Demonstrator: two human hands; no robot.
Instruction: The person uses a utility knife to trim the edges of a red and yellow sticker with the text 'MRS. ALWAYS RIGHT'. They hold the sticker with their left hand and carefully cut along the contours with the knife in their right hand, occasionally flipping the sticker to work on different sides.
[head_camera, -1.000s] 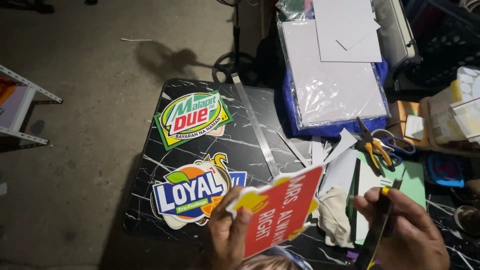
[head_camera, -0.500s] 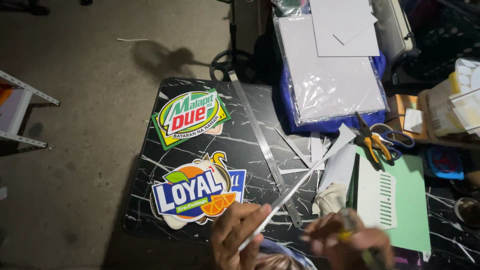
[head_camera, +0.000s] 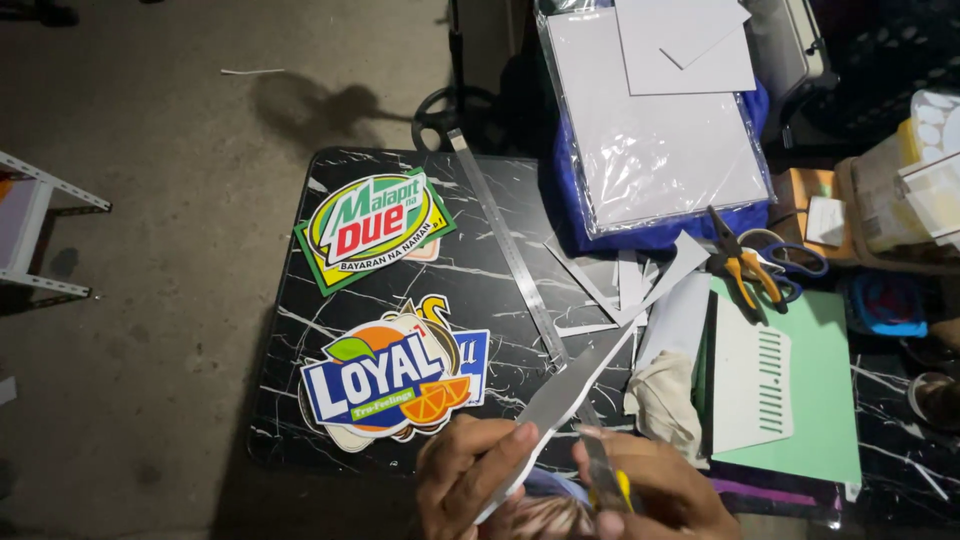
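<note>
My left hand (head_camera: 468, 480) grips a flat printed board cutout (head_camera: 560, 400), turned so that I see mostly its pale edge and back. It slants up to the right over the black marble-patterned table (head_camera: 300, 330). My right hand (head_camera: 655, 490) is closed on a yellow-bodied utility knife (head_camera: 603, 475), whose blade points up at the cutout's lower edge. Two finished cutouts lie flat on the table: a green and yellow logo sign (head_camera: 375, 228) at the far left and an orange and blue logo sign (head_camera: 395, 378) just left of my left hand.
A long steel ruler (head_camera: 510, 255) lies diagonally on the table. White offcuts (head_camera: 625, 290), a cloth (head_camera: 668, 400), a green cutting mat (head_camera: 825, 390) with a white sheet, pliers and scissors (head_camera: 755, 270), and wrapped white boards (head_camera: 655, 150) are to the right. Bare concrete floor lies on the left.
The cutout has been turned from its red printed face to edge-on. My right hand has moved left and down, bringing the knife under the cutout.
</note>
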